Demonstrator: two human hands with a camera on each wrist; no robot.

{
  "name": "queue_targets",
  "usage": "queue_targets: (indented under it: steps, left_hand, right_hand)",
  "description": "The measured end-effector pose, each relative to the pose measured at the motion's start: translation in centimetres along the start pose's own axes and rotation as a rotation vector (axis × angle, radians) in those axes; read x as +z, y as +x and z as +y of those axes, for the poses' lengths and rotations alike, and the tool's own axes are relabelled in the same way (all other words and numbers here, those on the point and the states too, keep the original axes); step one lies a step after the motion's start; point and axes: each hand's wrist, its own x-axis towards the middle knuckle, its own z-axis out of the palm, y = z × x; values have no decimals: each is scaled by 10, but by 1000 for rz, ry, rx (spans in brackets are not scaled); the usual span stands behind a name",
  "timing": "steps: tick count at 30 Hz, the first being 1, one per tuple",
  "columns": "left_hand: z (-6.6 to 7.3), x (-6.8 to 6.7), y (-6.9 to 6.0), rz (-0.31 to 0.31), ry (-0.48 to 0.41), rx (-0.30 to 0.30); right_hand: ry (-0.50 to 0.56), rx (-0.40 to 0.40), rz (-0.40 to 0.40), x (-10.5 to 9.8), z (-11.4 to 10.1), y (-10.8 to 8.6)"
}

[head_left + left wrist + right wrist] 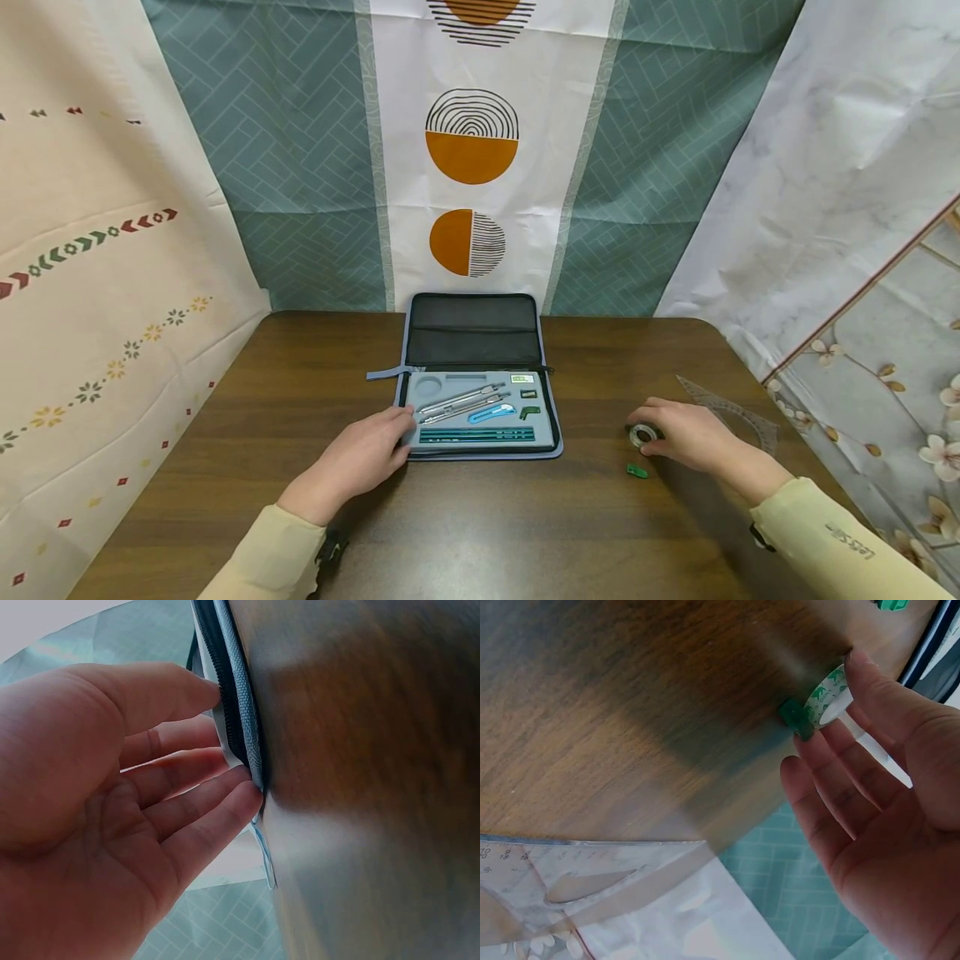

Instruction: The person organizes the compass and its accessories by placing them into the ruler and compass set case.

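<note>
A zip stationery case (550, 392) lies open with its lid raised at the back. Its grey tray holds two silver compasses (462, 404), several teal pencils (476, 435), a blue cutter knife (491, 413) and a dark green sharpener (529, 412). At the case's left edge, my left hand (371, 450) grips the rim, thumb near the zip (217, 667). Off to the right, my right hand (686, 429) pinches a small tape roll (829, 697) with green print. A green piece (795, 718) sits against the roll; whether it is attached is unclear.
Near the right hand, a small green item (636, 471) lies on the brown table (480, 525). A transparent protractor-like ruler (731, 408) lies behind that hand by the table's right edge. Patterned curtains hang beyond the table's back and sides.
</note>
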Motion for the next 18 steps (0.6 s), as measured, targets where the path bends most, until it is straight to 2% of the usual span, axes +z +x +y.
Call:
queue_targets:
  steps: [8,18]
  left_hand:
    - [1,0,0,-4,-3,-13]
    - [2,0,0,-19,-4,-26]
  right_hand:
    - [-2,-46,34,-4,-5,8]
    - [6,-103,53,-9,-30,39]
